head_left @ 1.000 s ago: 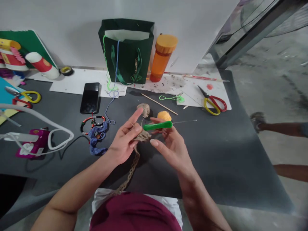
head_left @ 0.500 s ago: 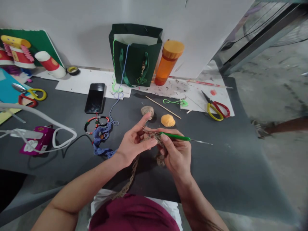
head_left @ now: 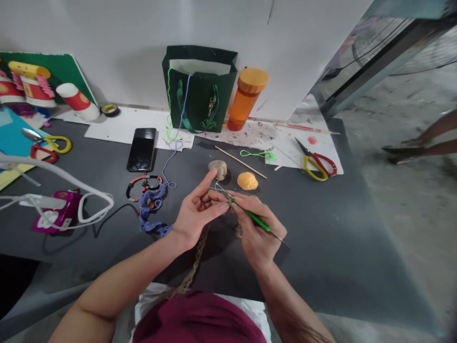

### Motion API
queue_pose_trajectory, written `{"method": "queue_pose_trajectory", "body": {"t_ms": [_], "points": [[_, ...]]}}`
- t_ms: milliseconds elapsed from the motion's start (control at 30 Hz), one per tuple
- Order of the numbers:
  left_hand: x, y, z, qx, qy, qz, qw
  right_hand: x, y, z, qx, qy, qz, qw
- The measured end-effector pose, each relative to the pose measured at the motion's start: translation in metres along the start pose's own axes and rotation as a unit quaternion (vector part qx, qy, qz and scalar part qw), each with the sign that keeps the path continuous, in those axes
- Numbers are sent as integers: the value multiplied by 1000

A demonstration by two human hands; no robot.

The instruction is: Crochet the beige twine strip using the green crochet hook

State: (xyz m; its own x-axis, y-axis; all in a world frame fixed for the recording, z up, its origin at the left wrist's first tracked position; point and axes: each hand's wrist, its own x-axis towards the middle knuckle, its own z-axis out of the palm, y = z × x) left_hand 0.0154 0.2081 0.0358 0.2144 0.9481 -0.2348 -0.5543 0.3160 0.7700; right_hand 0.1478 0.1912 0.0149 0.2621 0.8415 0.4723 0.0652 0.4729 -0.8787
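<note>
My right hand [head_left: 262,231] is closed on a crochet hook with a green handle [head_left: 255,216], its thin metal tip pointing up and left to the work. My left hand [head_left: 200,207] pinches the brown crocheted strip [head_left: 199,255] between thumb and fingers, index finger stretched out with yarn over it. The strip hangs below toward my lap; the piece between the hands is mostly hidden by fingers. Just beyond the left index fingertip lies a beige yarn ball [head_left: 220,169]. A yellow lump [head_left: 247,180], perhaps yarn or clay, rests to its right.
On the left are a phone [head_left: 142,149], beaded bracelets [head_left: 134,188], blue crochet [head_left: 152,212], a purple box [head_left: 60,209] and cables. Behind stand a green paper bag [head_left: 198,100] and an orange bottle [head_left: 246,102]. Scissors [head_left: 316,164] lie right; a person's legs [head_left: 424,143] show beyond.
My right hand has tilted the crochet hook: its handle now slopes down to the right instead of lying nearly level. The left hand stays nearly in place. The view has shifted slightly.
</note>
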Motion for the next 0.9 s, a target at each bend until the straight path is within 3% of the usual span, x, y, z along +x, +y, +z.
{"method": "queue_pose_trajectory", "body": {"t_ms": [100, 200, 400, 533, 700, 800, 900], "points": [[0, 2, 0, -28, -22, -38, 999, 2, 0, 2, 109, 15, 123, 986], [1, 4, 0, -48, -36, -64, 996, 6, -3, 0, 147, 2, 220, 965], [2, 9, -3, -68, -55, -92, 992, 13, -11, -8, 139, -39, 231, 962], [2, 11, -4, -41, -53, -74, 995, 12, -12, -12, 118, -52, 179, 975], [2, 10, -3, 21, -21, -27, 999, 6, -7, -18, -6, -65, 20, 998], [2, 9, -3, 33, 1, -17, 999, 7, -5, -18, -95, -106, -97, 985], [1, 8, -3, -8, 2, -50, 999, 10, -6, -17, -157, -118, -176, 965]]}}
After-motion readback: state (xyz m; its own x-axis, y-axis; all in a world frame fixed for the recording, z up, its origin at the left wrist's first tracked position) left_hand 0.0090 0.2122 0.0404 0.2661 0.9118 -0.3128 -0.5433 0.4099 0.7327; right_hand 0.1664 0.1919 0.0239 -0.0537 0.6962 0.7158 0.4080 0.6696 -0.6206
